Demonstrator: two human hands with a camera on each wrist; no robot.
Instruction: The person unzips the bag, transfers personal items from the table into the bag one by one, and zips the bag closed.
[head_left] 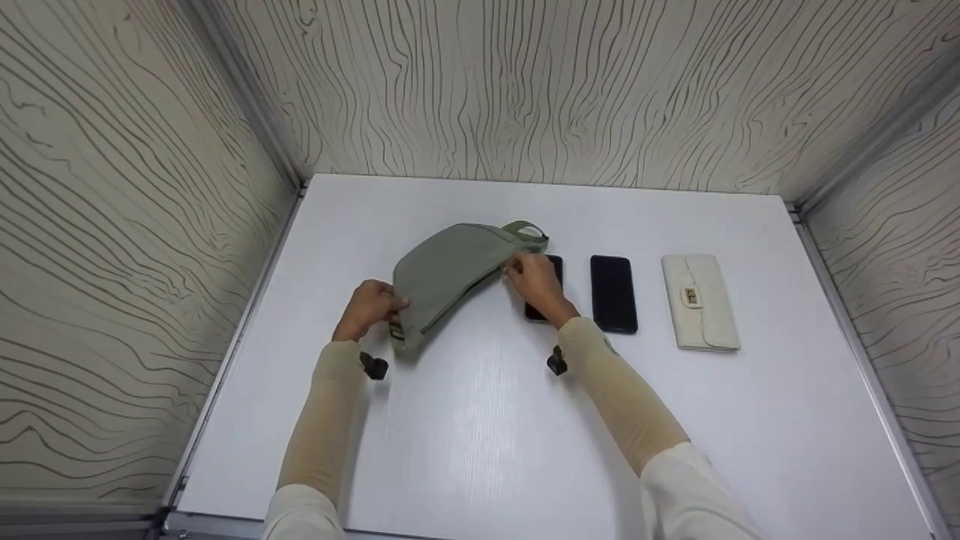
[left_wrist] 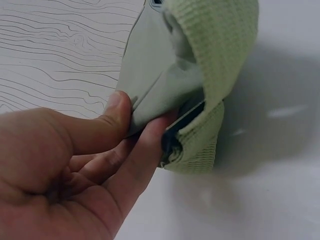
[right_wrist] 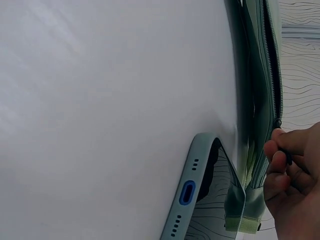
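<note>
A grey-green belt bag (head_left: 450, 266) is held at both ends above the white table. My left hand (head_left: 367, 306) pinches the bag's left end between thumb and fingers, beside the ribbed green strap (left_wrist: 215, 45). At the other end my right hand (head_left: 536, 281) pinches a small dark zipper pull (right_wrist: 287, 156), seen in the right wrist view. The zipper (right_wrist: 272, 65) is parted on one side of the slider, and its teeth are joined on the other. Under the right hand lies a phone (right_wrist: 191, 192) in a pale green case, partly covered by that hand in the head view.
A second black phone (head_left: 613, 294) lies to the right of the right hand. Further right is a cream wallet (head_left: 700, 330) with a metal clasp. Wood-patterned panels (head_left: 510, 90) enclose the table (head_left: 465, 465) at the back and sides.
</note>
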